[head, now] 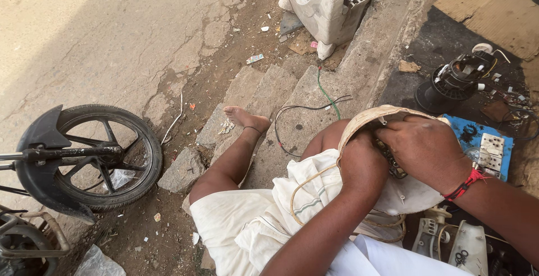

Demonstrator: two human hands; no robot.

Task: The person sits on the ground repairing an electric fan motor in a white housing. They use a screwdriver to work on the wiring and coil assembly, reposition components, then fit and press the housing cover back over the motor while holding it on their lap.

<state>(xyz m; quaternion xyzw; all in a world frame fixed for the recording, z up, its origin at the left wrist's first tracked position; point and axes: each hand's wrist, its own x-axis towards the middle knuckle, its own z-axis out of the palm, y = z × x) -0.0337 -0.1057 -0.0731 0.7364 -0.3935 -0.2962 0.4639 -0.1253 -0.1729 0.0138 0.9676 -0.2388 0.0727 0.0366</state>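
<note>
Housing point(377, 117), a cream round shell, rests on the person's lap above stone steps point(264, 93). Left hand point(364, 163) clasps its rim; right hand point(424, 147) is closed inside. Judged light, rigid, brittle; best held by the rim

A single head-worn view looks steeply down from the seated person's own eye level, close over the lap and both hands point(393, 158) in the lower right. It faces outward across the stone steps point(269, 96) toward the cracked street point(101, 40), taking in a motorcycle wheel point(101, 155) at left.
</note>
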